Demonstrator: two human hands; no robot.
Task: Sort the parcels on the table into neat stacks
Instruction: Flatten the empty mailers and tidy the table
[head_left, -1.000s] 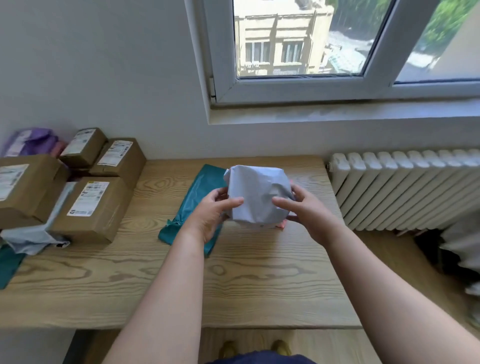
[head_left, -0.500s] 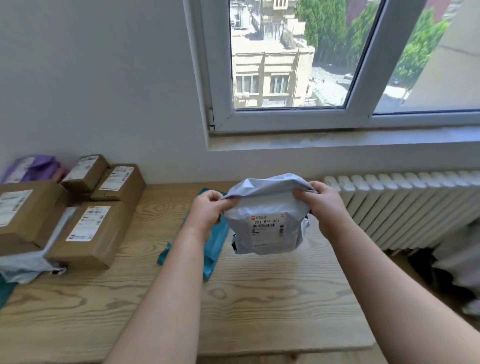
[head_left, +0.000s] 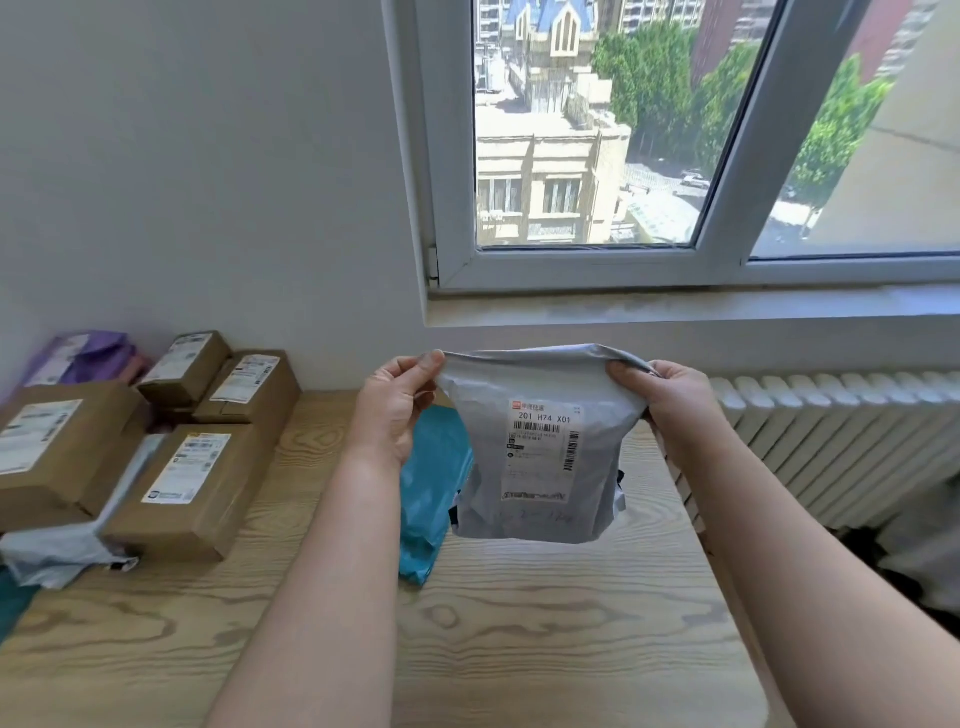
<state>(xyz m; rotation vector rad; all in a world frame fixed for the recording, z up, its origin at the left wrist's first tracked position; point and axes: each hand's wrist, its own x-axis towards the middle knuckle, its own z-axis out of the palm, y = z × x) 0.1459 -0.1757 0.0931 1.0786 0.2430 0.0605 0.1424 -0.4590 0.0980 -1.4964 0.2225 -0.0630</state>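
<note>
Hanging above the table (head_left: 519, 649), grey parcel (head_left: 540, 467), white barcode label, top corners pinched by left hand (head_left: 397, 410), right hand (head_left: 670, 400)

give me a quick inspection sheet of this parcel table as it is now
surface: wooden table, light grain.
job's things: grey mailer held up off the table, label toward the camera; teal mailer lying flat behind it; four brown boxes grouped at left; purple mailer behind them; pale mailer partly under the boxes.
clutter: nothing seen.
grippers: left hand and right hand each pinch a top corner of the grey mailer.
cables: nothing seen.
surroundings: window above, radiator at right.
</note>
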